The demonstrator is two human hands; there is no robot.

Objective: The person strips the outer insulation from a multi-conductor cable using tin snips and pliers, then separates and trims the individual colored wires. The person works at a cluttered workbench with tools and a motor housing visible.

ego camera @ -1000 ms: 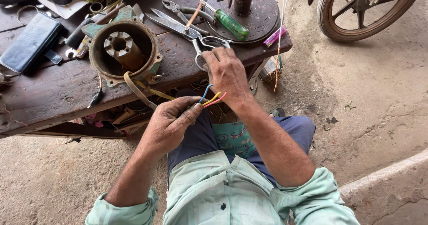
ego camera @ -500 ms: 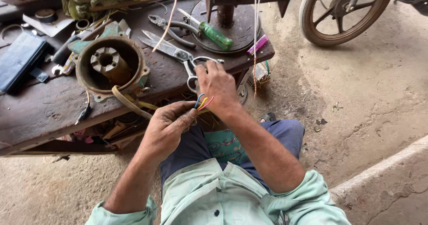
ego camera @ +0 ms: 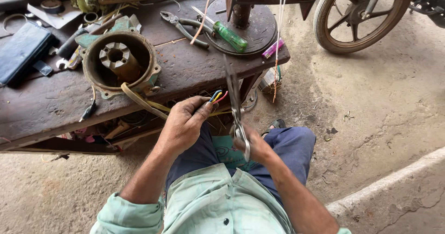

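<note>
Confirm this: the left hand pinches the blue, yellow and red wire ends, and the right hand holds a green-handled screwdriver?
Not quite. In the head view the left hand pinches the coloured wire ends, but the right hand holds scissors. The green-handled screwdriver lies on the round plate.

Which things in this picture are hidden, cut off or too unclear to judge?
All in the head view:
- Left hand: its fingers cover where the coloured wires run into the grip.
- Scissors: motion blur on the blades; the right hand covers the handles.
- Wheel: cut by the top edge.
- Space under the workbench: too dark to judge.
</note>
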